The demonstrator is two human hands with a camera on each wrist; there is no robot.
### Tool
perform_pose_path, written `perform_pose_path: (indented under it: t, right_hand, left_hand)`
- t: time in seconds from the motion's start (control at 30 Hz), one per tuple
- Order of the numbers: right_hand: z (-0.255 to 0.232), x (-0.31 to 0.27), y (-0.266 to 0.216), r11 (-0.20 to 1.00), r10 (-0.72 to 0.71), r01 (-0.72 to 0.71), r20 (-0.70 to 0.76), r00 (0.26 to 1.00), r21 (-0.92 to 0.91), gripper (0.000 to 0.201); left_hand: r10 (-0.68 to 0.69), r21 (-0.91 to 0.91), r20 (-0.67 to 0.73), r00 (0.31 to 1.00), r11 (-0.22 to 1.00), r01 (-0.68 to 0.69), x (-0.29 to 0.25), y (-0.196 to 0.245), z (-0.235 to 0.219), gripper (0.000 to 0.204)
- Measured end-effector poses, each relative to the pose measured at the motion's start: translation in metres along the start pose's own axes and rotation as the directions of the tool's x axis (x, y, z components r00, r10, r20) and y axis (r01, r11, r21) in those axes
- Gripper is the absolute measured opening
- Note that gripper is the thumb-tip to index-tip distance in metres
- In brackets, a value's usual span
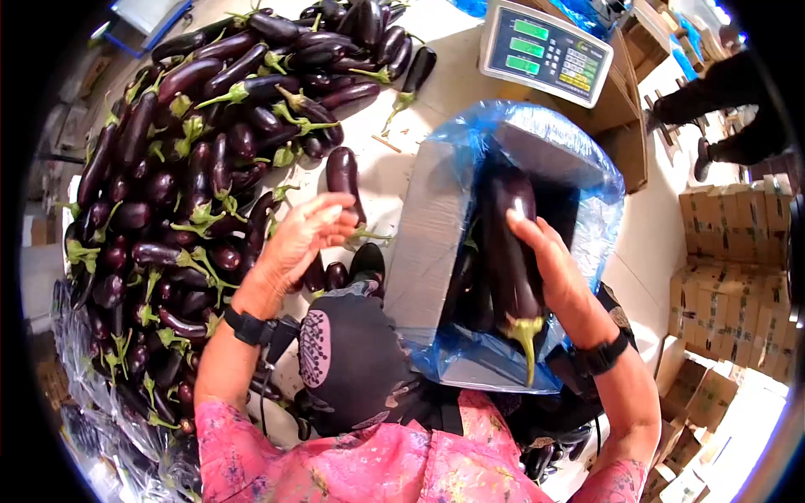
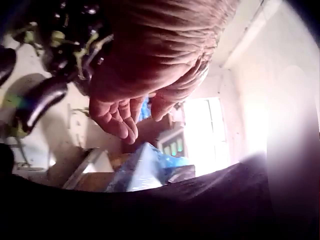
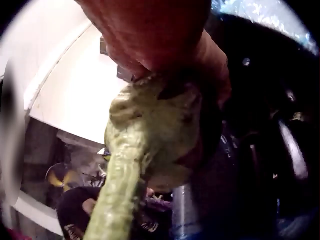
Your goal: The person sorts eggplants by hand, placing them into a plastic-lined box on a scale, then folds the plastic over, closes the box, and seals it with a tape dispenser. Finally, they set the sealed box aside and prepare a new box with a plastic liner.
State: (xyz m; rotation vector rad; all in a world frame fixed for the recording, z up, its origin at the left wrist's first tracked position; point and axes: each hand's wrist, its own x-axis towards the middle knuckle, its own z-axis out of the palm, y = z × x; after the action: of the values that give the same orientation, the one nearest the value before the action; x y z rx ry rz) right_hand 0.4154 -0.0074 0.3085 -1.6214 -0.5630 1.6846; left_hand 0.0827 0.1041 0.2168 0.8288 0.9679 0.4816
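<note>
In the head view my right hand (image 1: 558, 272) grips a large dark eggplant (image 1: 510, 251) over the box (image 1: 423, 230), which is lined with blue plastic. The eggplant's green stem end points toward my body; this stem (image 3: 125, 165) fills much of the right wrist view, below the hand (image 3: 155, 35). Other eggplants lie inside the box, partly hidden. My left hand (image 1: 306, 239) is raised left of the box with loosely bent fingers and nothing in them. Close to its fingertips, a single eggplant (image 1: 343, 174) lies on the floor. The left wrist view also shows the hand (image 2: 150, 65) empty.
A large heap of eggplants (image 1: 201, 168) covers the floor on the left. Behind the box stands a scale display (image 1: 545, 52) with green digits. Stacked cartons (image 1: 729, 293) are at the right, and another person's legs (image 1: 713, 101) show at the upper right.
</note>
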Motion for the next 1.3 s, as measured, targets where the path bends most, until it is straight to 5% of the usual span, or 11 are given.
perform_pose_path:
  t: [0.27,0.33,0.53,0.6,0.63,0.73,0.87,0.93,1.1,1.2,1.3]
  right_hand:
    - [-0.006,0.12,0.13,0.935,-0.28,0.188,-0.297,0.913,-0.301,0.074]
    - [-0.005,0.126,0.13,0.966,-0.247,0.212,-0.286,0.926,-0.148,0.077]
    - [-0.02,0.13,0.13,0.868,-0.329,0.161,-0.301,0.895,-0.469,0.073]
    - [-0.03,0.133,0.138,0.821,-0.376,0.187,-0.264,0.888,-0.54,0.074]
    - [-0.036,0.133,0.146,0.737,-0.42,0.184,-0.228,0.878,-0.651,0.074]
    - [-0.003,0.102,0.128,0.708,-0.345,0.162,-0.137,0.929,-0.687,0.082]
    - [0.02,0.087,0.129,0.593,-0.386,0.127,-0.141,0.912,-0.795,0.087]
    - [0.023,0.089,0.128,0.592,-0.362,0.101,-0.152,0.92,-0.799,0.087]
    - [0.01,0.093,0.139,0.558,-0.469,0.211,-0.095,0.878,-0.803,0.092]
    - [0.016,0.077,0.113,0.598,-0.371,0.152,-0.103,0.923,-0.787,0.087]
    - [0.011,0.074,0.111,0.605,-0.36,0.112,-0.146,0.921,-0.789,0.084]
  left_hand:
    - [-0.179,-0.233,-0.383,0.906,0.968,0.093,-0.048,-0.172,-0.085,0.03]
    - [-0.19,-0.189,-0.455,0.87,0.975,0.114,-0.054,-0.192,-0.084,0.032]
    - [0.157,0.22,-0.771,0.617,0.975,0.027,-0.057,-0.249,-0.121,0.034]
    - [0.296,0.387,-0.815,0.499,0.918,0.088,-0.056,-0.271,-0.131,0.039]
    - [0.381,0.556,-0.782,0.493,0.784,0.277,-0.062,-0.259,-0.125,0.043]
    - [0.387,0.543,-0.766,0.514,0.816,0.195,-0.056,-0.244,-0.109,0.042]
    - [0.616,0.841,-0.538,0.576,0.348,0.414,-0.012,-0.226,-0.083,0.072]
    - [0.533,0.848,-0.528,0.661,0.288,0.445,0.01,-0.208,-0.074,0.092]
    - [0.315,0.659,-0.745,0.588,0.483,0.577,0.056,-0.191,-0.09,0.104]
    - [0.252,0.4,-0.479,0.841,0.916,-0.047,0.032,-0.156,-0.109,0.084]
    - [0.14,-0.147,-0.296,0.945,0.971,-0.19,0.0,-0.097,-0.093,0.065]
